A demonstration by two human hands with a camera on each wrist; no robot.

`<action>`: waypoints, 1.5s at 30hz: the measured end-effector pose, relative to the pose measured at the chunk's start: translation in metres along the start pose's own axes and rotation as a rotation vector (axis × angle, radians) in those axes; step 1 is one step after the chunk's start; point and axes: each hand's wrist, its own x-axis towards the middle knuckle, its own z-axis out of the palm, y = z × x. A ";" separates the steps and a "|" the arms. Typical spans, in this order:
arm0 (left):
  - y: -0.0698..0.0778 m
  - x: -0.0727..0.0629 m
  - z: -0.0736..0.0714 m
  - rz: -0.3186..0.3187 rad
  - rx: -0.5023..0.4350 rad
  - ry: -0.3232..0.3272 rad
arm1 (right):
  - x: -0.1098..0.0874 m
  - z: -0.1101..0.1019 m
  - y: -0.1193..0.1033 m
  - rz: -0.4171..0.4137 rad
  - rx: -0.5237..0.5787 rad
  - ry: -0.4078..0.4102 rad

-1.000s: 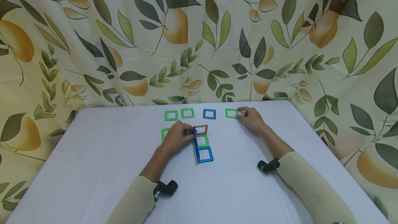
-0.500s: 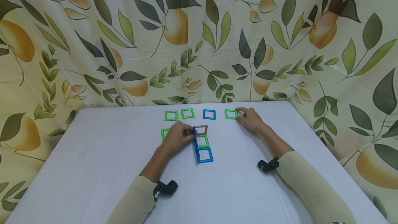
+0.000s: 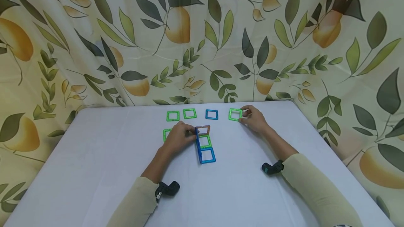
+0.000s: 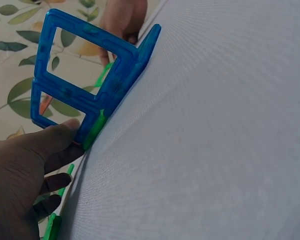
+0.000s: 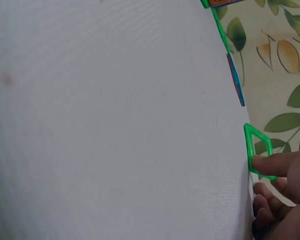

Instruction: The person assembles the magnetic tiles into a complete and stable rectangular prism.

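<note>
Magnetic tiles with open square frames lie on the white table. My left hand (image 3: 180, 137) pinches the lower end of two joined blue tiles (image 4: 92, 31) standing on edge, thumb on the frame. Along their foot lie a flat green tile (image 3: 206, 146) and a flat blue tile (image 3: 208, 162). An orange tile (image 3: 203, 126) meets their far end and seems to stand upright. At the back right, my right hand (image 3: 255, 119) pinches a green tile (image 5: 249, 145) between thumb and fingers, tilted up off the table; its other fingers are curled beneath.
Two green tiles (image 3: 173, 111) and a blue tile (image 3: 211, 110) lie in a row near the table's far edge. Another green tile (image 3: 164, 136) is partly hidden behind my left hand. A patterned curtain (image 3: 202, 45) hangs right behind the table (image 3: 240, 192).
My right hand has tilted the green tile up from lying flat on the table. The left hand and the joined tiles stay as they were.
</note>
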 end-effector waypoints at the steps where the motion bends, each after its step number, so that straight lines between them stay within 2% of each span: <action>1: 0.000 0.000 0.000 0.001 -0.002 -0.001 | -0.001 0.000 0.000 -0.004 0.010 0.008; 5: -0.001 0.000 0.000 0.003 -0.008 -0.003 | -0.002 0.002 -0.001 -0.010 0.057 0.031; 10: 0.000 0.000 -0.001 -0.001 -0.019 0.000 | -0.003 0.001 -0.003 0.019 0.064 0.039; 24: -0.002 -0.001 0.001 -0.016 -0.011 -0.004 | -0.010 0.003 -0.005 0.045 0.097 0.027; 34: -0.001 0.001 0.000 -0.001 -0.008 -0.002 | -0.021 0.004 -0.013 0.027 0.140 0.005; 37: 0.000 0.001 0.000 -0.004 -0.009 0.001 | -0.026 0.005 -0.016 0.004 0.146 -0.001; 45: 0.001 -0.002 0.000 -0.017 -0.027 0.006 | -0.042 0.012 -0.025 -0.132 0.134 -0.015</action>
